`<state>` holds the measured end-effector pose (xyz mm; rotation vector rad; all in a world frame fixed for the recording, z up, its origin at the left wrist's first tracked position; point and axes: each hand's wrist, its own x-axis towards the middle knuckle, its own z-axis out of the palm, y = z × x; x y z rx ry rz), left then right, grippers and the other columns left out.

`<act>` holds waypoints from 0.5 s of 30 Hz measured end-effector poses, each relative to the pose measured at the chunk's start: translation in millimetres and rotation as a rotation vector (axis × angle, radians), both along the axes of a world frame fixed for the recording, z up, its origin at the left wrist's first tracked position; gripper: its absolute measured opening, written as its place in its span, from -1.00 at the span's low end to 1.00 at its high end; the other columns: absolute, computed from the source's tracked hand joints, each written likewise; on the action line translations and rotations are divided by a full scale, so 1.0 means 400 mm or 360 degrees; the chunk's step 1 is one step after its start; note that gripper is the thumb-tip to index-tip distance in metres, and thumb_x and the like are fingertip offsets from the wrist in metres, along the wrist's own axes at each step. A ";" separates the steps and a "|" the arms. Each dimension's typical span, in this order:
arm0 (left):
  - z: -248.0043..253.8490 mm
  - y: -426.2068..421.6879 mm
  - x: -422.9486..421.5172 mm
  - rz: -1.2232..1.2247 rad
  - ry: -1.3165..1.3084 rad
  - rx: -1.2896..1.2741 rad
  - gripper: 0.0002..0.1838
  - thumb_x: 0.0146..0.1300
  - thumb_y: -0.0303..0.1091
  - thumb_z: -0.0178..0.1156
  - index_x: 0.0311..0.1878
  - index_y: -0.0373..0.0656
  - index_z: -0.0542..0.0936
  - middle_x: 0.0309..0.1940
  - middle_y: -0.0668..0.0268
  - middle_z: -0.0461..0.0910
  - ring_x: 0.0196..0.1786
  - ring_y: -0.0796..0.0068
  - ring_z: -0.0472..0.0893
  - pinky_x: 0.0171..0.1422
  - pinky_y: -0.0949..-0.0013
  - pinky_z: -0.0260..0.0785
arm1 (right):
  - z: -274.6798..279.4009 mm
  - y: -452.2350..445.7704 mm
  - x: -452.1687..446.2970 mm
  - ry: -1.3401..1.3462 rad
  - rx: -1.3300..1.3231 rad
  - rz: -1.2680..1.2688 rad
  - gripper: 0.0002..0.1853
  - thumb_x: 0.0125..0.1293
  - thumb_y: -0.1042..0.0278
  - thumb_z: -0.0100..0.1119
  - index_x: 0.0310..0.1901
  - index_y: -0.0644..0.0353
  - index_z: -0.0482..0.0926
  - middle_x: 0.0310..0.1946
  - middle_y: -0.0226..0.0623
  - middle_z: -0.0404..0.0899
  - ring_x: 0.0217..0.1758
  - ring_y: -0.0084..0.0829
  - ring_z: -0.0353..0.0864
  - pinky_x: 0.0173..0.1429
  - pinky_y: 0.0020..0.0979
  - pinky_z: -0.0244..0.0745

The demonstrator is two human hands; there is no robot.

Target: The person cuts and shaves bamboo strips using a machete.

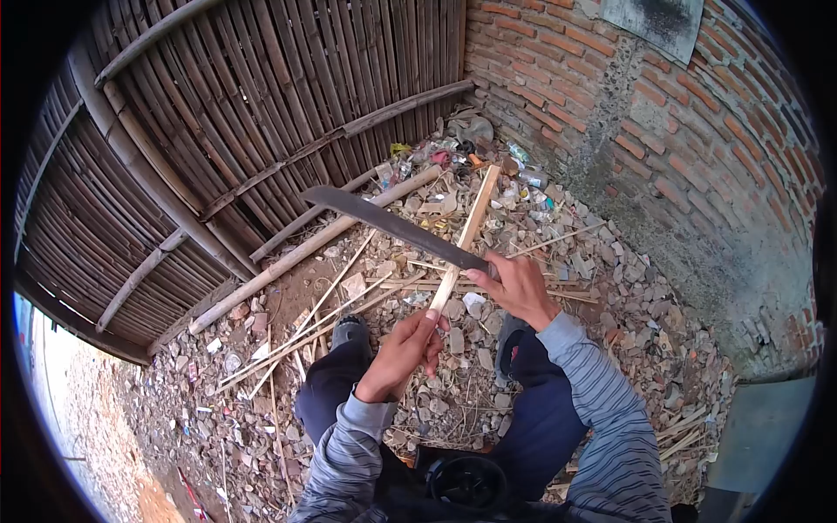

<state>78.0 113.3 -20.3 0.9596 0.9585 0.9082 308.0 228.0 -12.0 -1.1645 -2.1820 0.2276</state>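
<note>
My right hand [520, 288] is closed round the handle of a machete [384, 220], whose long dark blade points up and to the left. Closed on the near end of a pale wooden strip [478, 209] is my left hand [405, 350]. The strip slants up and away from me, and the machete's blade crosses it a little beyond my left hand. Whether the edge touches the wood or has cut into it I cannot tell. Below my hands, several thin split sticks [327, 305] lie across the stony ground.
A bamboo fence [288, 96] stands at the left, with a bamboo pole [305, 250] on the ground along it. At the right rises a brick wall [671, 166]. Rubbish [445, 157] is heaped in their corner. My shoes [350, 331] rest on loose rubble [453, 375].
</note>
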 end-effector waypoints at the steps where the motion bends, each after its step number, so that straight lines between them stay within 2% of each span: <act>1: -0.012 0.000 -0.006 0.0009 0.0002 0.0004 -0.60 0.77 -0.08 -0.18 0.00 -0.21 0.50 -0.57 0.52 0.30 -0.65 0.68 0.23 -0.58 0.50 0.13 | -0.004 -0.010 -0.004 0.0002 0.0004 0.0009 -0.31 0.44 -0.46 0.15 -0.22 0.18 0.71 -0.75 -0.29 0.53 -0.69 -0.20 0.63 -0.58 -0.13 0.46; 3: -0.023 0.003 -0.015 -0.0012 0.0222 0.0140 -0.62 0.77 -0.09 -0.16 -0.01 -0.19 0.51 -0.58 0.56 0.25 -0.63 0.71 0.26 -0.55 0.51 0.16 | -0.002 -0.036 -0.013 -0.0218 0.0064 0.0107 -0.29 0.42 -0.49 0.14 -0.26 0.18 0.68 -0.76 -0.28 0.53 -0.70 -0.17 0.62 -0.58 -0.11 0.47; 4: -0.054 0.009 -0.009 0.0135 0.0505 0.0405 -0.68 0.73 -0.20 -0.06 -0.05 -0.26 0.53 -0.61 0.38 0.40 -0.66 0.46 0.43 -0.53 0.38 0.29 | 0.000 -0.049 -0.023 -0.0291 -0.0074 0.0104 -0.35 0.41 -0.41 0.23 -0.23 0.19 0.69 -0.71 -0.20 0.55 -0.63 -0.09 0.62 -0.49 -0.09 0.46; 5: -0.082 0.005 -0.005 0.0132 0.0511 0.0409 -0.68 0.73 -0.20 -0.06 -0.05 -0.26 0.53 -0.61 0.38 0.40 -0.66 0.46 0.43 -0.53 0.38 0.29 | -0.005 -0.056 -0.032 -0.0285 -0.0071 0.0101 -0.35 0.41 -0.41 0.23 -0.23 0.19 0.69 -0.71 -0.20 0.55 -0.63 -0.09 0.62 -0.49 -0.09 0.46; 7: -0.084 -0.003 0.022 0.0542 0.1120 0.1145 -0.77 0.64 -0.35 0.05 -0.10 -0.34 0.54 -0.55 0.05 0.59 -0.55 0.03 0.65 -0.45 0.15 0.42 | -0.014 -0.071 -0.049 -0.0393 -0.0110 0.0233 -0.31 0.39 -0.47 0.19 -0.27 0.17 0.65 -0.71 -0.21 0.54 -0.65 -0.10 0.62 -0.52 -0.10 0.46; 8: -0.084 -0.008 0.033 0.0589 0.1214 0.1110 -0.84 0.55 -0.44 0.11 -0.15 -0.37 0.54 -0.45 -0.19 0.63 -0.38 -0.26 0.68 -0.38 -0.07 0.46 | -0.014 -0.081 -0.059 -0.0431 0.0010 0.0217 -0.30 0.40 -0.50 0.15 -0.28 0.15 0.64 -0.71 -0.21 0.54 -0.65 -0.11 0.63 -0.54 -0.11 0.46; 9: -0.086 -0.011 0.036 0.0592 0.1213 0.1112 -0.84 0.55 -0.44 0.11 -0.15 -0.37 0.54 -0.45 -0.19 0.63 -0.38 -0.26 0.68 -0.38 -0.07 0.46 | -0.013 -0.085 -0.064 -0.0433 0.0013 0.0218 -0.30 0.40 -0.50 0.15 -0.28 0.15 0.64 -0.71 -0.21 0.54 -0.65 -0.11 0.63 -0.54 -0.11 0.46; 11: -0.090 -0.014 0.039 0.0563 0.1493 0.1001 -0.84 0.55 -0.45 0.10 -0.16 -0.35 0.52 -0.49 -0.18 0.63 -0.38 -0.29 0.67 -0.37 -0.15 0.46 | -0.010 -0.086 -0.073 -0.0408 0.0213 0.0219 -0.31 0.40 -0.50 0.16 -0.25 0.15 0.64 -0.72 -0.21 0.54 -0.65 -0.12 0.63 -0.56 -0.13 0.45; 13: -0.070 -0.019 0.042 0.0594 0.1528 0.1016 -0.83 0.57 -0.42 0.11 -0.17 -0.33 0.48 -0.54 -0.20 0.59 -0.43 -0.31 0.64 -0.41 -0.19 0.43 | -0.003 -0.069 -0.065 -0.0475 0.0100 0.0176 -0.31 0.40 -0.49 0.15 -0.24 0.15 0.67 -0.72 -0.21 0.54 -0.64 -0.11 0.64 -0.54 -0.11 0.46; 15: -0.050 -0.032 0.041 0.0557 0.1619 0.0949 -0.81 0.58 -0.38 0.11 -0.17 -0.31 0.46 -0.59 -0.20 0.56 -0.46 -0.30 0.63 -0.45 -0.20 0.41 | 0.012 -0.019 -0.037 -0.0337 -0.0092 -0.0137 -0.25 0.45 -0.50 0.08 -0.19 0.21 0.74 -0.78 -0.18 0.51 -0.66 -0.08 0.64 -0.49 -0.07 0.51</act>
